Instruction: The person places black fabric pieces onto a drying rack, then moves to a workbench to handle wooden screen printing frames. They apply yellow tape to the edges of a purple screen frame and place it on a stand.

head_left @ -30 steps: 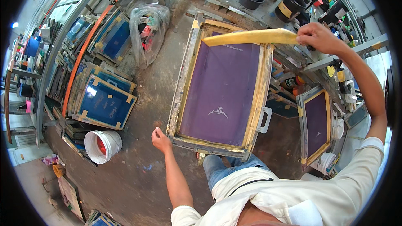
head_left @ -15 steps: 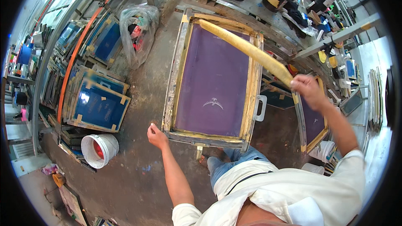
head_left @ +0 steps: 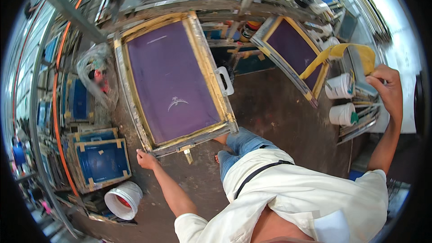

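Observation:
A large screen-printing frame (head_left: 211,81) with purple mesh stands tilted before me, left of the middle, its inner edges lined with yellowish tape. A small pale printed motif shows low on the mesh. At the frame's lower left corner is my left hand (head_left: 146,159), fingers curled closed; whether they grip the frame's edge or something small I cannot make out. Out to the right, my right hand (head_left: 388,81) pinches a long strip of yellow tape (head_left: 330,53). The strip bends over in a loop, one end hanging toward a second purple screen frame (head_left: 294,42).
Blue screens (head_left: 101,162) lean in a stack at the left, with a white bucket (head_left: 123,200) below them. Behind the big frame runs a cluttered workbench (head_left: 180,9). White tubs (head_left: 340,86) stand on the right. A clear plastic bag (head_left: 96,74) sits left of the frame.
My view has turned toward the right. My right hand has swung the tape strip away from the big frame, out to the right, and the strip has folded over. My left hand stays by the frame's corner.

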A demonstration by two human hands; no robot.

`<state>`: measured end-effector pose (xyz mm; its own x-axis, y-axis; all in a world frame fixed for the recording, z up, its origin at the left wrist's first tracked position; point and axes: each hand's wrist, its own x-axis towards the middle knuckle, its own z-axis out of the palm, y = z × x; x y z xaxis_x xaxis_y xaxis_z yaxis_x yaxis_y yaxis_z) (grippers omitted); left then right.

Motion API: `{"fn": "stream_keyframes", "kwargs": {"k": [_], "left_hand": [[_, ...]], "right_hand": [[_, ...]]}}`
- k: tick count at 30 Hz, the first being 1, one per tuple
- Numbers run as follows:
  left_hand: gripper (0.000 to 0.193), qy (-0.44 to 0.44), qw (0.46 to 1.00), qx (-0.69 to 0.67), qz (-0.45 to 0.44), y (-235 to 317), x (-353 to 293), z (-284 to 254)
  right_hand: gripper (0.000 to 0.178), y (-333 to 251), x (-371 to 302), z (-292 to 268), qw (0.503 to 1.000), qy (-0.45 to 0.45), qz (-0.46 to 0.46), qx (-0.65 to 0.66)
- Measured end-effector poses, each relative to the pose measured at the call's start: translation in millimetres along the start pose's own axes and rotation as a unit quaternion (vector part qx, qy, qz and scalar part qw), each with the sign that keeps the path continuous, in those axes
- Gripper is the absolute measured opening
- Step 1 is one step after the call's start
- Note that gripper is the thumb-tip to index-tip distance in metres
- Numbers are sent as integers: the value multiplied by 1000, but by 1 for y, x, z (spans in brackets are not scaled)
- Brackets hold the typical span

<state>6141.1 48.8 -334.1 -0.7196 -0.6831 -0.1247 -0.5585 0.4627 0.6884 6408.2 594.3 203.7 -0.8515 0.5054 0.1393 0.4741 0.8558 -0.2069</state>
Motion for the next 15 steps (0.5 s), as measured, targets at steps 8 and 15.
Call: {"fn": "stream_keyframes", "kwargs": {"k": [8,15], "left_hand": [[44,-29,999,-14,-19,-12,13,-1],[42,-18,1000,4,-8,-4,6,0]], "right_hand": [[20,-9,19,61,975,-199,-89,43],[19,0,53,51,977,-188,-96,-27]]}}
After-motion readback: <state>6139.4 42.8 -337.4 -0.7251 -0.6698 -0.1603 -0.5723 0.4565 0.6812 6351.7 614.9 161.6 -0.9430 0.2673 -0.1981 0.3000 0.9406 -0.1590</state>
